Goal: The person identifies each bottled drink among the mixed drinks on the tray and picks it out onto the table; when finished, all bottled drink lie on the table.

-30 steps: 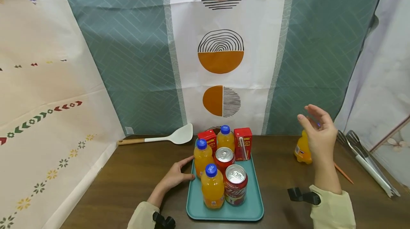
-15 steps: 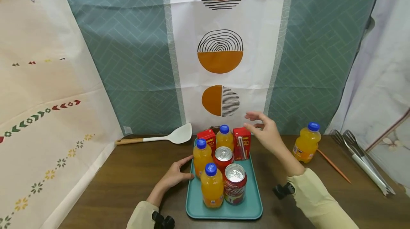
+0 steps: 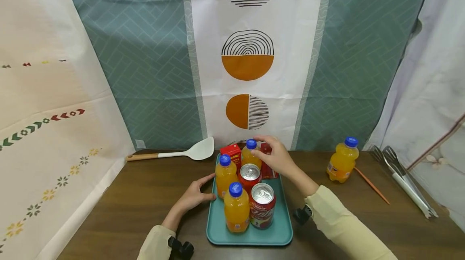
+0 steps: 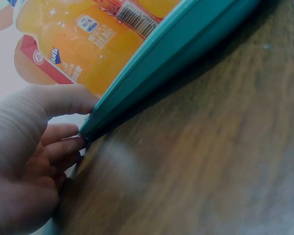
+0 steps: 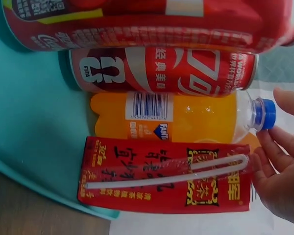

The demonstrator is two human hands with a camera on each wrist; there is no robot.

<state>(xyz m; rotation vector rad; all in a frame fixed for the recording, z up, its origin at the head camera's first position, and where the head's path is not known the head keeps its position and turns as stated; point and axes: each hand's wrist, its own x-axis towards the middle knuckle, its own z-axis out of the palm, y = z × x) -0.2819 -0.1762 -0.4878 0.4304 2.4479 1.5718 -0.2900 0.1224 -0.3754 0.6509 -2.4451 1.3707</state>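
Observation:
My left hand (image 3: 192, 197) rests against the left edge of a teal tray (image 3: 250, 239), its thumb and fingertips touching the rim. My right hand (image 3: 274, 157) is over the tray's back, thumb and fingers spread about the blue cap of the rear orange soda bottle (image 3: 250, 159). In the right wrist view a gap shows between thumb and cap. Below those fingers stands a red drink carton (image 5: 166, 176) with a straw, partly hidden in the head view. Two more orange soda bottles, the left one (image 3: 225, 177) and the front one (image 3: 237, 211), stand beside two red cola cans (image 3: 262, 207).
Another red carton (image 3: 231, 153) stands at the tray's back left. A white spatula (image 3: 200, 149) lies behind on the left. To the right are an orange soda bottle (image 3: 342, 161), an orange stick (image 3: 372, 186) and metal tongs (image 3: 407, 183). A patterned cloth hangs behind the table.
My right hand has come from beside the far-right bottle across to the rear bottle on the tray. My left hand has stayed at the tray's edge. The view has shifted slightly.

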